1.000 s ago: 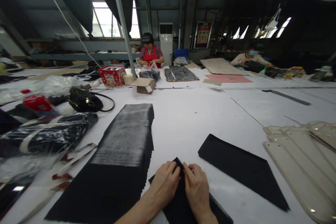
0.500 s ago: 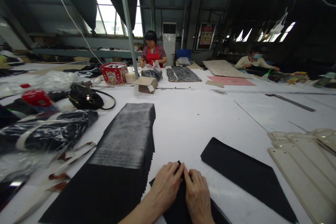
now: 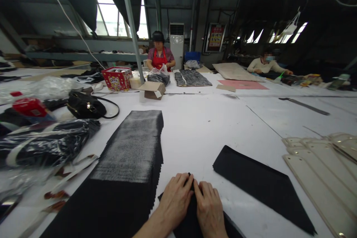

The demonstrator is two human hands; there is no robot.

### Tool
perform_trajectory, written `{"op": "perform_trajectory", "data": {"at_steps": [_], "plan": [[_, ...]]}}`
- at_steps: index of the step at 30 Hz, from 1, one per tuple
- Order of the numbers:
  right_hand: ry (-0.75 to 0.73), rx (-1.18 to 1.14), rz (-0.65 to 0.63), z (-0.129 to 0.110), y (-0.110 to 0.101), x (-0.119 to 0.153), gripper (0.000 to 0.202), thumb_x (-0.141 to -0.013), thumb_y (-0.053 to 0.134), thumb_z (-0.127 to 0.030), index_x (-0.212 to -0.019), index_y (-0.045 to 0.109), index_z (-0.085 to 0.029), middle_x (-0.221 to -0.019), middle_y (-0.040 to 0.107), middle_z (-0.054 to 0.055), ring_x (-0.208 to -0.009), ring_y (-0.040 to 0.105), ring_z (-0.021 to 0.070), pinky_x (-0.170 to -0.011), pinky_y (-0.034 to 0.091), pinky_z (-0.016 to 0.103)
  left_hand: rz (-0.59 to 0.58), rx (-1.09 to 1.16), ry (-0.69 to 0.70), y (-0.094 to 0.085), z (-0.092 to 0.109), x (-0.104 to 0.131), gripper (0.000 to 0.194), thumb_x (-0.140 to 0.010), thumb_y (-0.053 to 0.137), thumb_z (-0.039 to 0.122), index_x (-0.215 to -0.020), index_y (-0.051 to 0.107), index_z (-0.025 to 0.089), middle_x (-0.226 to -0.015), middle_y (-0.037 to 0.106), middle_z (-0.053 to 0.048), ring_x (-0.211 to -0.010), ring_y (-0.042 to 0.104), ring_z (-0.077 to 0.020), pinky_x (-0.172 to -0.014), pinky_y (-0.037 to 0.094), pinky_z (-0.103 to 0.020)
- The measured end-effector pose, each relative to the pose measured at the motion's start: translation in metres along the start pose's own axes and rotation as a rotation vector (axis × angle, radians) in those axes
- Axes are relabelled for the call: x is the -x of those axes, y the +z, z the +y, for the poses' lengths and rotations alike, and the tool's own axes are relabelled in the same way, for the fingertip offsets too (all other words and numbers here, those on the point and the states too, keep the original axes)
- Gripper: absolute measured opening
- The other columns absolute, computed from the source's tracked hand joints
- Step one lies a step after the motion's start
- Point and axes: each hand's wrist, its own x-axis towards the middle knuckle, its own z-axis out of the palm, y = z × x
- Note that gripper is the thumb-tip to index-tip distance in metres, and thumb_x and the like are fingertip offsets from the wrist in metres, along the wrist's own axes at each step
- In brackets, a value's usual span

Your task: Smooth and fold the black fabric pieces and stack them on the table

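Note:
Both my hands are at the near edge of the white table, on a black fabric piece [image 3: 190,217]. My left hand [image 3: 178,195] has its fingers bent and pressed together at the top edge of the fabric. Fingertip to fingertip beside it, my right hand [image 3: 208,200] pinches the same edge. Parts of the fabric are hidden under both hands. To the left lies a long fanned stack of black fabric pieces [image 3: 111,200], with a greyish band across its upper part. On the right rests a flat black folded piece [image 3: 259,182].
Beige panels with metal eyelets [image 3: 312,171] overlap at the right. A long blade-like tool [image 3: 306,106] lies farther back. Left are a black handbag [image 3: 85,106], a plastic-wrapped bundle [image 3: 47,143] and a red box [image 3: 117,79]. Two people sit across the table.
The view has shifted slightly, so the background sits a little farther left. My hands stay on the same fabric edge with hardly any movement.

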Motion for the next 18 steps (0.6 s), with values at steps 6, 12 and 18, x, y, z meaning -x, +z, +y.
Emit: {"op": "perform_trajectory", "data": {"at_steps": [6, 12, 18], "plan": [[-0.005, 0.002, 0.042, -0.001, 0.000, -0.001, 0.037, -0.085, 0.043, -0.003, -0.119, 0.054, -0.013, -0.090, 0.055, 0.008, -0.082, 0.049, 0.0231, -0.070, 0.037, 0.038, -0.024, -0.010, -0.023, -0.001, 0.001, -0.001, 0.046, -0.091, 0.047, 0.014, -0.136, 0.042, 0.019, -0.124, 0.051, -0.009, -0.108, 0.049, -0.0243, -0.093, 0.043, -0.038], [0.013, -0.029, 0.053, -0.001, 0.002, -0.001, 0.037, -0.086, 0.043, -0.004, -0.119, 0.054, -0.015, -0.090, 0.055, 0.007, -0.082, 0.049, 0.0223, -0.070, 0.036, 0.037, -0.031, -0.030, -0.042, 0.001, 0.003, -0.003, 0.046, -0.089, 0.048, 0.014, -0.135, 0.044, 0.018, -0.122, 0.051, -0.010, -0.107, 0.049, -0.0251, -0.094, 0.043, -0.039], [0.027, -0.022, 0.045, -0.002, -0.001, -0.002, 0.037, -0.086, 0.045, -0.004, -0.119, 0.055, -0.015, -0.088, 0.055, 0.007, -0.083, 0.049, 0.0226, -0.071, 0.036, 0.037, 0.011, -0.060, -0.100, -0.009, -0.002, -0.005, 0.044, -0.084, 0.056, 0.018, -0.128, 0.049, 0.014, -0.122, 0.053, -0.011, -0.107, 0.050, -0.0269, -0.094, 0.043, -0.041]]}}
